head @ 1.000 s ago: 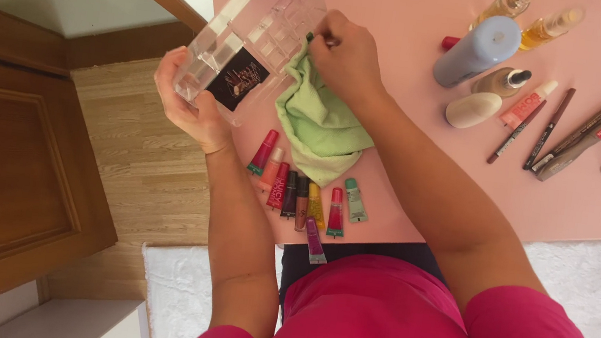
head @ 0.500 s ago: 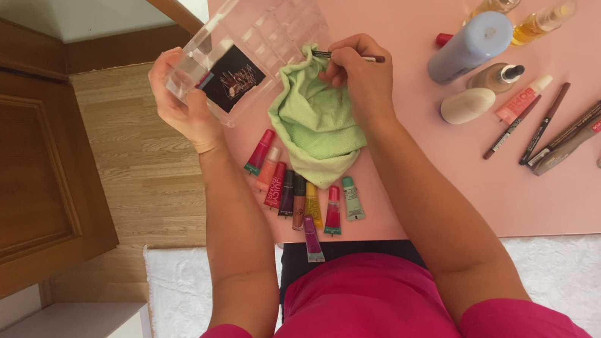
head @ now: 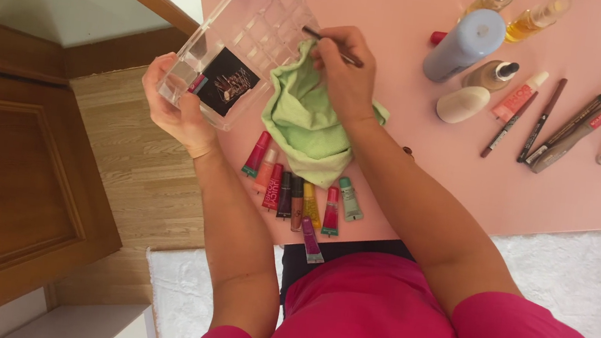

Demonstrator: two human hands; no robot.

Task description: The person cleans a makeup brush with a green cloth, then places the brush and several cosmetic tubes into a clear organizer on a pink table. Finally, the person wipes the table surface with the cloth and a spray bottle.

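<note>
My left hand (head: 177, 106) grips the near end of a clear plastic organizer tray (head: 248, 33) with many small compartments and a black label, tilted up over the pink table (head: 417, 92). My right hand (head: 344, 75) holds a thin dark stick (head: 331, 45) together with a light green cloth (head: 306, 120), the stick's tip pointing into the tray's compartments. The cloth hangs down from that hand onto the table.
A row of several coloured lip-gloss tubes (head: 296, 191) lies at the table's near edge under the cloth. To the right lie a lilac bottle (head: 465, 44), a beige oval case (head: 463, 105), small bottles and several cosmetic pencils (head: 565, 129). A wooden door (head: 9, 179) stands at left.
The tray has stayed tilted in my left hand. My right hand with the cloth has shifted slightly right and now pokes the thin stick toward the tray's compartments.
</note>
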